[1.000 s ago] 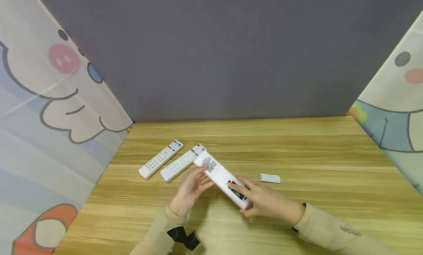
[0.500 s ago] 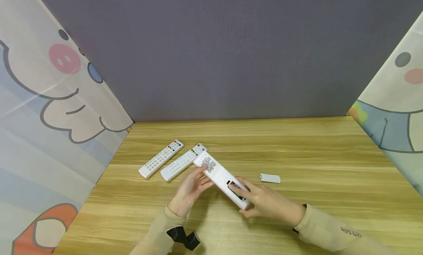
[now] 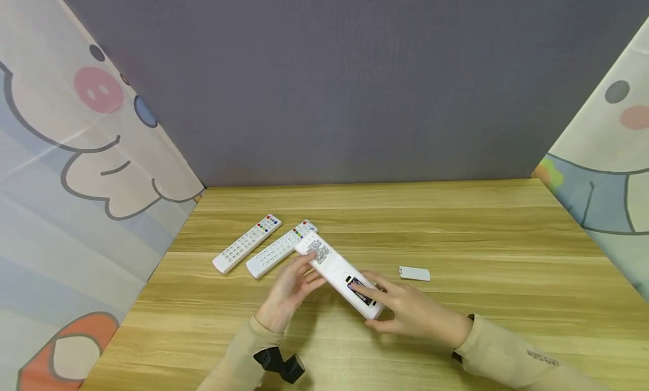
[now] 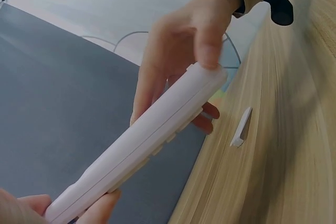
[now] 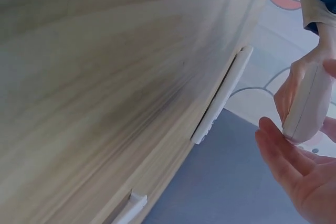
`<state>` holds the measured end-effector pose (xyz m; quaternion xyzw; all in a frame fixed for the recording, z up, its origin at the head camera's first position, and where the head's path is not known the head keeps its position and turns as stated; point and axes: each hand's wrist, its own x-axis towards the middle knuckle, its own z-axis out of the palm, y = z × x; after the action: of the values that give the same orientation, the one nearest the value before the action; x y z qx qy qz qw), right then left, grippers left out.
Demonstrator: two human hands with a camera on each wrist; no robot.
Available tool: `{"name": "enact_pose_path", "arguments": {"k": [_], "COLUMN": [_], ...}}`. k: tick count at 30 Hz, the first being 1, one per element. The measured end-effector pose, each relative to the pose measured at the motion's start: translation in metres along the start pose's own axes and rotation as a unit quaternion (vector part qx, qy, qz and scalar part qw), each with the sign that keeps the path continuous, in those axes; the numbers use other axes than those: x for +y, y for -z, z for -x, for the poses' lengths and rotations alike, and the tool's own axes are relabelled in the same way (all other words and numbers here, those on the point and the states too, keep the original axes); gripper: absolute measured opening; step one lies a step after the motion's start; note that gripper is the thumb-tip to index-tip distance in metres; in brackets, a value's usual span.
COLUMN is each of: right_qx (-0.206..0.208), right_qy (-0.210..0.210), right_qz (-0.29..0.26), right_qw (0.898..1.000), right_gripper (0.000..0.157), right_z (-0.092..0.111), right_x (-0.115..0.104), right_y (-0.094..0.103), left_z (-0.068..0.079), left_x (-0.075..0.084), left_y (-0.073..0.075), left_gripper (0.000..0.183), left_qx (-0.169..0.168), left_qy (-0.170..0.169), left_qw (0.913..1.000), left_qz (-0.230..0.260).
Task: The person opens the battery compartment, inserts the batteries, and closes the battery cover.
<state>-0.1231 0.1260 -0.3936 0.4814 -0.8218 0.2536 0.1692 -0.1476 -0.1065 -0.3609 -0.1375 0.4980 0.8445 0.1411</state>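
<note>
A white remote control is held above the table, its back facing up and its battery compartment uncovered. Dark batteries show in the compartment. My left hand pinches the labelled far-left end, thumb on top and fingers beneath. At the opposite end my right hand grips the body, with its index finger laid over the batteries. The left wrist view has the remote edge-on, buttons facing down, between both hands. In the right wrist view its end points toward my right palm.
Two more white remotes, a left one and a nearer one, lie buttons up on the wooden table. A small white battery cover lies beyond my right hand. A grey panel stands behind.
My right index finger has shifted a little over the compartment, and more of the batteries shows now. The held remote has moved very slightly left; the other things lie as before.
</note>
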Motion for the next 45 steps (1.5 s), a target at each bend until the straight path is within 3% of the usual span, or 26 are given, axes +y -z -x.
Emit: {"name": "enact_pose_path", "arguments": {"k": [12,19,24,31,39,45], "right_qx": [0.021,0.038,0.019,-0.017,-0.010,-0.022], "right_qy": [-0.037,-0.041,-0.088,-0.176,-0.209,-0.246], "right_qz": [-0.081,-0.067,-0.070,-0.083,-0.058,-0.065], "right_qw": [0.996,0.996,0.993,0.981,0.976,0.967], "right_gripper": [0.040,0.027,0.022,0.021,0.018,0.018], "right_z": [0.000,0.001,0.004,0.009,0.014,0.017], "right_x": [0.004,0.012,0.018,0.025,0.038,0.044], "right_y": [0.012,0.017,0.022,0.027,0.028,0.031], "left_z": [-0.001,-0.001,-0.001,-0.002,-0.002,-0.001], "left_x": [0.001,0.002,0.003,0.003,0.004,0.005], "left_y": [0.003,0.005,0.007,0.009,0.013,0.014], "left_gripper": [0.023,0.020,0.017,0.011,0.008,0.007], "left_qx": [-0.003,0.001,0.005,0.015,0.017,0.019], "left_qy": [-0.006,-0.003,-0.004,-0.006,-0.013,-0.012], "left_qw": [0.9999,1.0000,1.0000,0.9999,0.9997,0.9997], "left_qz": [-0.009,0.000,0.007,-0.004,-0.006,-0.007]}}
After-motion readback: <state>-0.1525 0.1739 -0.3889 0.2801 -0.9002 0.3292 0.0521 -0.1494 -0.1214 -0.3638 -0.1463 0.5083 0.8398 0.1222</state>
